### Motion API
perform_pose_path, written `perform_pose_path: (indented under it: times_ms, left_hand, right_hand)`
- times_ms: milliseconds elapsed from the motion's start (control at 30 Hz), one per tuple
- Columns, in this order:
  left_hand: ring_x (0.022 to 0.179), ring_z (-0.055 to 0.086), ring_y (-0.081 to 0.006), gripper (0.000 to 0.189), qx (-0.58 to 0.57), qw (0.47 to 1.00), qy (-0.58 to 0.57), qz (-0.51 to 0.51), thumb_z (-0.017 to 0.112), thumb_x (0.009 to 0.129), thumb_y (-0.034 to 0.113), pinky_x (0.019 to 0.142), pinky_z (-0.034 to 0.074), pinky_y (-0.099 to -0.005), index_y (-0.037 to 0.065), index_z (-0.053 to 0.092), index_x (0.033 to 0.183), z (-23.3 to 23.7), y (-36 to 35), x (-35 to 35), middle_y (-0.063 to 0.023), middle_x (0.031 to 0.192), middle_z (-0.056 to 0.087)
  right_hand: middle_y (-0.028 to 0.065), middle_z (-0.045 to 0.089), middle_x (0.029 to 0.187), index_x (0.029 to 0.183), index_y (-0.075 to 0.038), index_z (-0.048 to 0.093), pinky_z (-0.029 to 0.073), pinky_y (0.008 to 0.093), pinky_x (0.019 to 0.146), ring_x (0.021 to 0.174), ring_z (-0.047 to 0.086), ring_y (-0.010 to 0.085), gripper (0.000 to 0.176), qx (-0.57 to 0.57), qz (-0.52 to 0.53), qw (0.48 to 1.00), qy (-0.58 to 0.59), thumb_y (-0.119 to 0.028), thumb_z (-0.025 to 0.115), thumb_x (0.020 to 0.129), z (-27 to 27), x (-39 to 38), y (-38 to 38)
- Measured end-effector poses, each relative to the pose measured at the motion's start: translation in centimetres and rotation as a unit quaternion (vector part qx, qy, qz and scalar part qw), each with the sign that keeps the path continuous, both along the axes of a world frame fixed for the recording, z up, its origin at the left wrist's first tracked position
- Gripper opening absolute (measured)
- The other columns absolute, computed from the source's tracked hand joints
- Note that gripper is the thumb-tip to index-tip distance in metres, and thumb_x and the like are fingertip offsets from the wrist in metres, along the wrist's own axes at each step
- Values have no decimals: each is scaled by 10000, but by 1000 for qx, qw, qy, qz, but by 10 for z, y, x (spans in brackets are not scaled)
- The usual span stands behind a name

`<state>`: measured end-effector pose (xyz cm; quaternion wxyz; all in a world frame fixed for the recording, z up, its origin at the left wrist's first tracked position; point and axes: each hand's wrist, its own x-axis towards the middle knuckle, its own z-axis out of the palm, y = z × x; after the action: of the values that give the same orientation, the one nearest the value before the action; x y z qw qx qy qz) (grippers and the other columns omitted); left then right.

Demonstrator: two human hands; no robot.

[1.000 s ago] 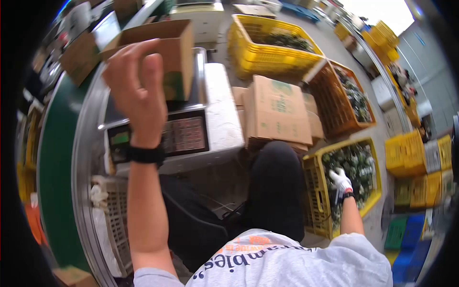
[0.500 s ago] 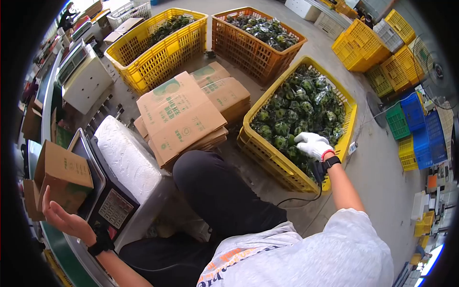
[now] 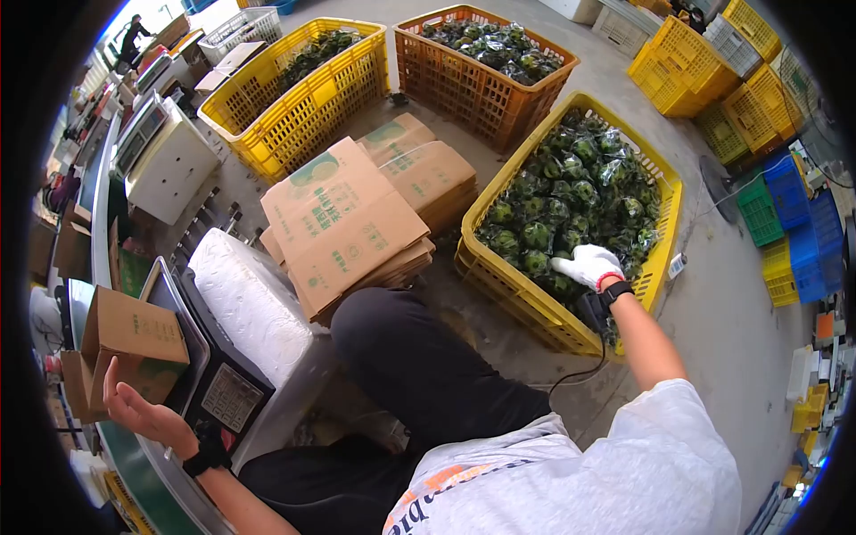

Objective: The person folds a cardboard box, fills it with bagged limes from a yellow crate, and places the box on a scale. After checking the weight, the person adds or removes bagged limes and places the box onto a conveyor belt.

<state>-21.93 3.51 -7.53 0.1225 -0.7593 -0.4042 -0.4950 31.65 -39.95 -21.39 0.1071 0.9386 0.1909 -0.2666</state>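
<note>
My right hand (image 3: 590, 267), in a white glove with a red cuff, reaches into a yellow crate (image 3: 508, 294) of green round produce (image 3: 557, 209) wrapped in clear plastic. The glove touches the pieces near the crate's front side; its fingertips are partly hidden, so their grip does not show. My bare left hand (image 3: 150, 417) is open, palm turned up and fingers apart, beside an open cardboard box (image 3: 147, 334). That box sits on a digital scale (image 3: 234, 397) at my left. Both wrists carry black bands.
Flattened cartons (image 3: 343, 223) are stacked before my knee, next to a white foam block (image 3: 250, 290). Behind them stand another yellow crate (image 3: 312, 111) and an orange crate (image 3: 464, 80) with produce. A black cable (image 3: 571, 382) runs near my right wrist. A person (image 3: 134, 37) is far back.
The view has shifted slightly, so most things sit a little differently in it. My right hand remains among the wrapped produce, its fingers now more bent downward. My left hand stays open by the box.
</note>
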Motion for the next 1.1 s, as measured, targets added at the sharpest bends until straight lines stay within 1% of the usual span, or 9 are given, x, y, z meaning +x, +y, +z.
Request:
perform_pose_path:
  times_ms: [200, 267, 367, 433, 667, 733, 833, 933, 1100]
  left_hand:
    - [1254, 516, -242, 462, -11, 999, -26, -32, 355, 1130, 387, 1099, 354, -395, 66, 651, 1279, 5, -6, 3, -80, 1293, 653]
    - [1252, 517, -239, 453, -7, 999, -28, -19, 359, 1130, 380, 1099, 354, -392, 67, 652, 1278, 6, -8, 1, -79, 1291, 654]
    - [1238, 521, -233, 434, -2, 999, -46, -21, 373, 1130, 360, 1090, 357, -379, 65, 659, 1266, 7, -10, 7, -69, 1281, 657]
    - [1218, 530, -237, 433, -6, 997, -78, -26, 380, 1129, 359, 1077, 363, -375, 58, 669, 1247, 10, -12, 12, -69, 1268, 659]
    - [1067, 561, -293, 222, 41, 991, -94, -86, 599, 1011, 305, 956, 395, -440, 107, 692, 1055, 19, -32, 24, -103, 1065, 630]
    - [975, 586, -301, 121, 47, 984, -77, -156, 671, 952, 225, 873, 424, -447, 113, 684, 995, 19, -36, 27, -72, 951, 640]
    - [872, 602, -267, 108, 27, 976, -65, -208, 691, 936, 195, 812, 464, -403, 92, 700, 905, 14, -44, 37, -45, 868, 641]
    - [863, 604, -258, 128, 3, 973, -68, -218, 708, 922, 180, 793, 468, -392, 88, 675, 839, 10, -43, 39, -37, 853, 639]
    - [852, 603, -265, 147, -5, 969, -110, -222, 708, 931, 201, 791, 474, -395, 75, 689, 857, 14, -44, 33, -49, 835, 637]
  right_hand:
    - [197, 750, 1074, 1053, -40, 767, 526, 469, 877, 1032, 709, 353, 737, 101, -63, 992, -49, -718, 532, 883, -21, 17, -12]
    - [95, 769, 1002, 1045, -90, 785, 506, 393, 761, 863, 676, 223, 613, 385, -173, 905, 44, -648, 567, 916, -30, 26, -23]
    - [33, 763, 951, 1052, -162, 737, 430, 291, 579, 694, 590, 127, 423, 585, -307, 722, 205, -534, 555, 967, 42, -8, 22]
    - [52, 764, 953, 1086, -156, 709, 448, 295, 591, 722, 616, 133, 418, 653, -249, 643, 313, -520, 533, 981, 73, -27, 63]
    - [70, 742, 1067, 1194, -62, 700, 481, 278, 701, 832, 621, 125, 406, 621, 57, 621, 475, -396, 569, 1003, 165, -147, 274]
    - [37, 703, 1081, 1222, -36, 693, 490, 264, 763, 885, 589, 103, 400, 576, 241, 672, 398, -352, 535, 1036, 205, -198, 331]
    - [48, 693, 1085, 1193, -40, 707, 512, 281, 858, 938, 625, 139, 346, 581, 423, 603, 347, -319, 634, 1002, 246, -279, 405]
    - [114, 717, 1083, 1206, -50, 704, 519, 322, 877, 977, 667, 197, 424, 634, 494, 537, 255, -392, 676, 958, 253, -337, 470]
    - [115, 712, 1137, 1225, -55, 710, 493, 321, 932, 1039, 654, 215, 442, 592, 554, 551, 200, -412, 641, 975, 259, -368, 494]
